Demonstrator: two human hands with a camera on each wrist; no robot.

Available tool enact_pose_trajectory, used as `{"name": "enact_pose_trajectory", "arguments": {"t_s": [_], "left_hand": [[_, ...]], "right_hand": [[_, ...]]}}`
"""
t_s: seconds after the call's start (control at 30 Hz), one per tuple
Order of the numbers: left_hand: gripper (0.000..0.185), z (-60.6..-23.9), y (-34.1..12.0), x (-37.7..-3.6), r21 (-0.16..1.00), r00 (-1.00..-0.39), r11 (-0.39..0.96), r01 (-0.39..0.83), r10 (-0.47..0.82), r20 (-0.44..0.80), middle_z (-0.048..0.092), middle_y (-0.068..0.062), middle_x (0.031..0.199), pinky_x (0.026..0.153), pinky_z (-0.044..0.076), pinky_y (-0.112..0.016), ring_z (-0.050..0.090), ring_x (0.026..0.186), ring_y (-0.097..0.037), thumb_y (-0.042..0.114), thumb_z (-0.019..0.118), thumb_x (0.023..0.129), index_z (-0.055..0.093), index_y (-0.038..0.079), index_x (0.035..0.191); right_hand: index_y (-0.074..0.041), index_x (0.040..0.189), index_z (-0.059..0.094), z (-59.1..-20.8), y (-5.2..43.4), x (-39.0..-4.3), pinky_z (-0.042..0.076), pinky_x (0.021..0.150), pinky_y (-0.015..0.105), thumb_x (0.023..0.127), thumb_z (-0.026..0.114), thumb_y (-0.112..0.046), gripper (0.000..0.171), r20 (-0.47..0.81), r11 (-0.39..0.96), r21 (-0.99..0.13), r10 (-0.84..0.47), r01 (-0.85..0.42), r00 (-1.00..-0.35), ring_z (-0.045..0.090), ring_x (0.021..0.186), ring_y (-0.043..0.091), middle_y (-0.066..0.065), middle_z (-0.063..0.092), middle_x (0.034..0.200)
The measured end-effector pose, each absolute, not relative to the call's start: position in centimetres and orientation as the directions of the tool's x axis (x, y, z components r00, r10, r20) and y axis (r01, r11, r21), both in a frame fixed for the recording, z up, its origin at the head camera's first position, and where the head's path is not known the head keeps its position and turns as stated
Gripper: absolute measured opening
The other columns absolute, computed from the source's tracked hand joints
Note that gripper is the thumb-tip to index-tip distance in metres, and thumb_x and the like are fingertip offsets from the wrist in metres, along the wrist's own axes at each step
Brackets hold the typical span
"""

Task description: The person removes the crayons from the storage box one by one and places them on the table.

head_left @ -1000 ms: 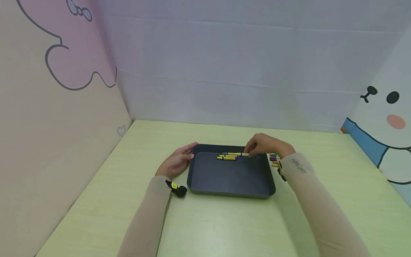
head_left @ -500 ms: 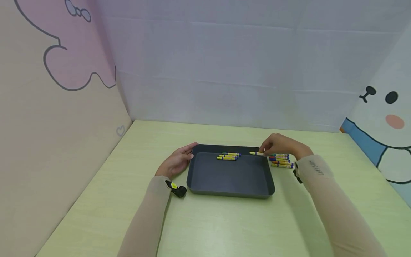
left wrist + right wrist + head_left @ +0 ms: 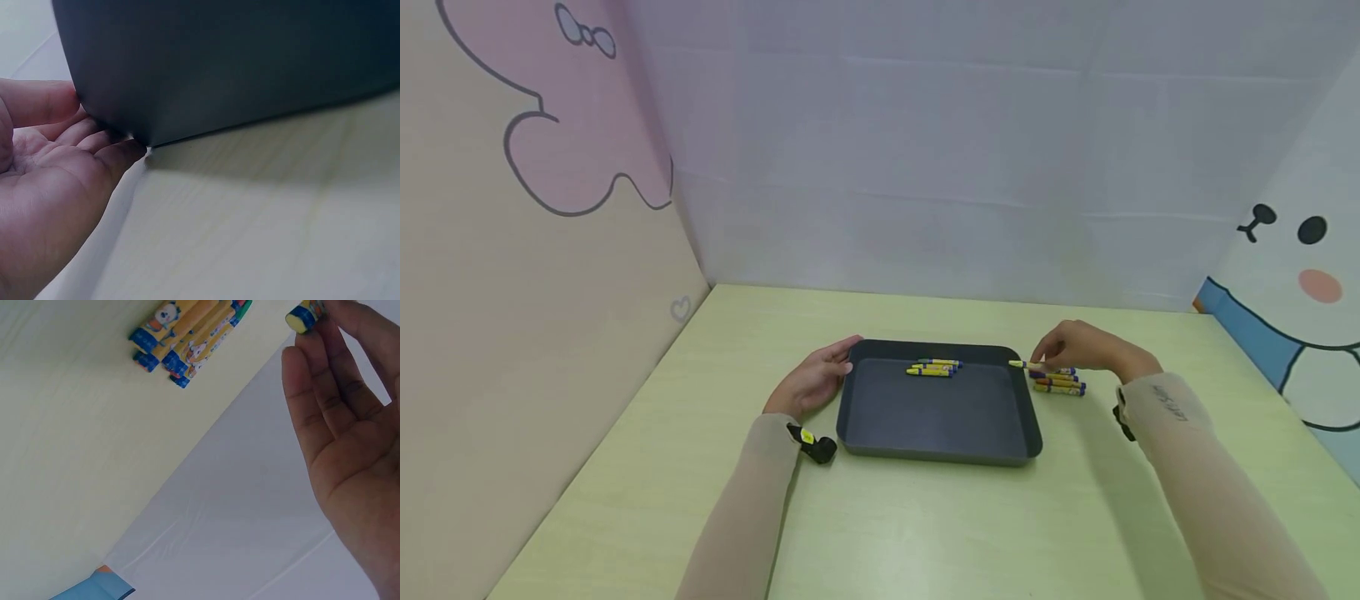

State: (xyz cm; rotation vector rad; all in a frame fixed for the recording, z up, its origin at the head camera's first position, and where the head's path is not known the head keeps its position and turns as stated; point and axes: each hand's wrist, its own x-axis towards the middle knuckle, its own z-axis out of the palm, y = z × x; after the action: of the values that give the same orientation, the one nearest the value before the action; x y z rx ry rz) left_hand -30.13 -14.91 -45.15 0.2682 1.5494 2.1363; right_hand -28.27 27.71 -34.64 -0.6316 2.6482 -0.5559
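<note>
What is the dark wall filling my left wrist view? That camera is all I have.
Observer: The side of a dark tray; a few crayons lie inside near its far edge.
Operator: Where is the other hand?
Observer: The right hand is just past the tray's right rim, pinching a yellow crayon.
Operator: More crayons out there?
Observer: Yes, a loose pile lies on the table beside that rim.

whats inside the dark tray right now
A small cluster of yellow-wrapped crayons lies near the far wall of the tray; the exact count is unclear. The rest of its floor shows bare. The left hand touches its left wall from outside.
</note>
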Motion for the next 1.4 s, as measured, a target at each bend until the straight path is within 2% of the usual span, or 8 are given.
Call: {"name": "enact_pose_trajectory", "arguments": {"t_s": [0.53, 0.83, 1.07, 1.27, 1.4], "left_hand": [[0.062, -45.2, -14.8, -30.2, 0.939, -0.870, -0.224, -0.261, 0.475, -0.129, 0.005, -0.003, 0.163, 0.093, 0.036, -0.017, 0.005, 0.149, -0.016, -0.013, 0.037, 0.095, 0.021, 0.004, 0.153], [0.063, -45.4, -14.7, -30.3, 0.938, -0.867, -0.231, -0.256, 0.484, -0.117, 0.006, -0.004, 0.163, 0.090, 0.037, -0.016, 0.009, 0.148, -0.017, -0.014, 0.037, 0.095, 0.020, 0.004, 0.153], [0.063, -45.3, -14.7, -30.3, 0.938, -0.868, -0.235, -0.256, 0.483, -0.116, 0.006, -0.004, 0.163, 0.090, 0.038, -0.016, 0.009, 0.148, -0.017, -0.014, 0.037, 0.095, 0.021, 0.004, 0.153], [0.063, -45.2, -14.8, -30.2, 0.939, -0.867, -0.232, -0.255, 0.485, -0.115, 0.006, -0.005, 0.163, 0.092, 0.038, -0.017, 0.008, 0.149, -0.019, -0.013, 0.038, 0.096, 0.020, 0.004, 0.153], [0.063, -45.2, -14.8, -30.2, 0.936, -0.869, -0.233, -0.265, 0.479, -0.126, 0.007, -0.003, 0.163, 0.090, 0.038, -0.015, 0.007, 0.149, -0.017, -0.013, 0.038, 0.095, 0.021, 0.004, 0.153]], "right_hand": [[-0.003, 0.110, 0.072, -35.3, 30.5, -27.1, 0.049, 0.072, 0.034, 0.089, 0.064, -0.011, 0.024, -0.287, 0.845, -0.458, -0.435, -0.277, -0.854, 0.060, 0.081, 0.014, 0.002, 0.070, 0.091], [0.002, 0.109, 0.070, -35.7, 31.2, -26.6, 0.053, 0.074, 0.037, 0.088, 0.066, -0.010, 0.024, -0.290, 0.834, -0.480, -0.442, -0.271, -0.848, 0.064, 0.084, 0.016, 0.012, 0.071, 0.101], [0.000, 0.104, 0.073, -36.7, 31.8, -26.5, 0.052, 0.071, 0.033, 0.086, 0.068, -0.008, 0.020, -0.292, 0.839, -0.482, -0.426, -0.253, -0.856, 0.063, 0.079, 0.013, 0.009, 0.072, 0.096], [-0.002, 0.102, 0.074, -37.7, 32.4, -26.3, 0.052, 0.069, 0.031, 0.085, 0.069, -0.007, 0.019, -0.292, 0.833, -0.495, -0.428, -0.248, -0.855, 0.062, 0.080, 0.012, 0.011, 0.071, 0.098], [-0.001, 0.102, 0.074, -37.9, 32.4, -26.2, 0.052, 0.070, 0.032, 0.085, 0.070, -0.007, 0.019, -0.286, 0.826, -0.505, -0.433, -0.249, -0.855, 0.062, 0.081, 0.014, 0.011, 0.071, 0.099]]}}
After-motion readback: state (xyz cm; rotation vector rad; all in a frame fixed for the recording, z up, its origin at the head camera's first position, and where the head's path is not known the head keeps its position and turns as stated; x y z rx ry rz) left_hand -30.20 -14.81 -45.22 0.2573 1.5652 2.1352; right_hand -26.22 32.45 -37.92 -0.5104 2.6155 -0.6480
